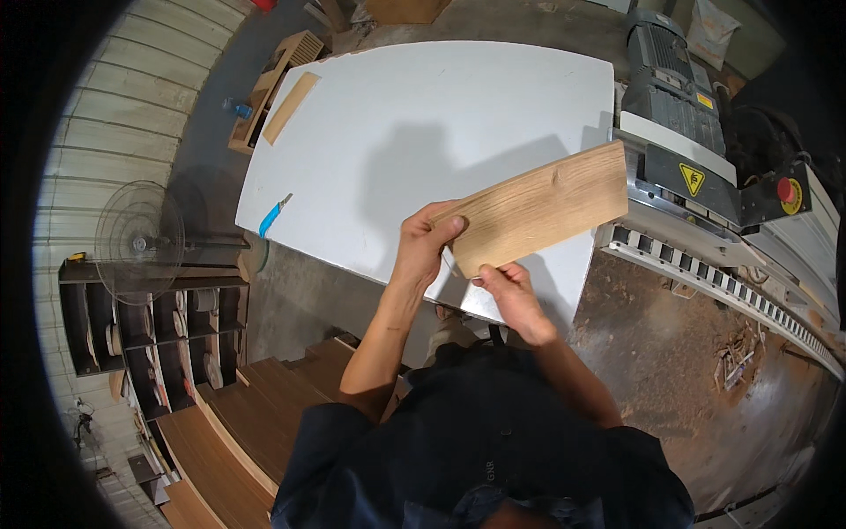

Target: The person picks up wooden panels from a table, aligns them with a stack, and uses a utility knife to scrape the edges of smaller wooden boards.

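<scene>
**Head view: both hands grip a wooden board over a white bench**

Head camera looks down on a worker's two hands closed on the near end of a short wooden board (539, 209). The left hand (425, 240) wraps the board's end, thumb on the top face and fingers curled beneath; the right hand (508, 295) pinches the lower edge just beside it, fingertips under the wood. The plank is held in the air, tilted, above the near right corner of the white bench (414, 115), its far end reaching toward the grey machine (674, 84) beyond the bench's right edge.

Judging by its grain and straight edges, the board looks rigid and light, dry enough not to slip, and unlikely to break. With both hands at one end, the free end acts as a lever; a grasp nearer the middle, or one hand at each end, would likely steady it.

A blue-handled tool (275, 215) lies near the bench's left edge, and a thin wooden strip (291, 108) sits at the far left corner. A pedestal fan (139, 240) stands left of the bench, above shelves holding rolls, with stacked brown panels (256, 414) beside the worker.
</scene>
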